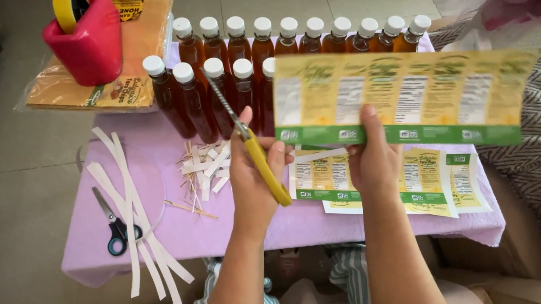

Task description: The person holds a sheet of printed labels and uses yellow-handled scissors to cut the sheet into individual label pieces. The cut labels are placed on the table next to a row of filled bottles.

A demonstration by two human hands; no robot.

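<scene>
Our right hand grips a yellow-green label strip before the amber bottles (white-capped); our left hand clasps yellow-handled scissors.

Your left hand holds the scissors just left of the label sheet, which your right hand holds up in front of the bottles standing in two rows at the back of the table. More label sheets lie on the table below your right hand, with paper scraps to the left of your left hand. Further left lie a second pair of scissors among long paper strips, and behind them, off the table's far left corner, a container sits on a flat packet.
</scene>
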